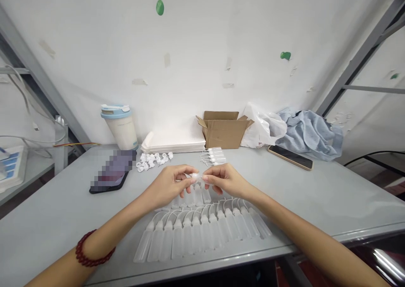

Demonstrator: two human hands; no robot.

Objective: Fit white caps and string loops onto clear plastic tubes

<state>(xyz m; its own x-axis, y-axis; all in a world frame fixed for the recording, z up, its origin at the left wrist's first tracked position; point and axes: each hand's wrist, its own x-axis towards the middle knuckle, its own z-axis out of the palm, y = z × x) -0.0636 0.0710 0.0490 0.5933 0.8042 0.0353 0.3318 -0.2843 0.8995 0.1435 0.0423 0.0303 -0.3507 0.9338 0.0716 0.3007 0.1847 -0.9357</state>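
- Dark red beaded bracelet (pixel 85 259) circles the left wrist, toward the near left of the tabletop (pixel 316 198).
- Translucent squeeze bottles (pixel 196 236) with thin curved spouts lie side by side along the tabletop's near edge; a shorter row (pixel 190 200) lies just behind, partly hidden by the hands.
- Left hand (pixel 172 185): thumb and fingertips pinch a small white plastic piece (pixel 195 176), held above that shorter row.
- Right hand (pixel 229 181): thumb and forefinger pinch the same piece's right end; its exact shape is mostly hidden.
- Loose white caps (pixel 155 160) are scattered toward the tabletop's far edge, beyond the left hand.
- More small bottles (pixel 217 155) lie before an open cardboard box (pixel 226 133) at the far edge.
- Left of the box, a stack of white trays (pixel 174 143) and a blue-lidded tumbler (pixel 122 133) line that edge.
- One smartphone (pixel 290 157) rests near the far right corner.
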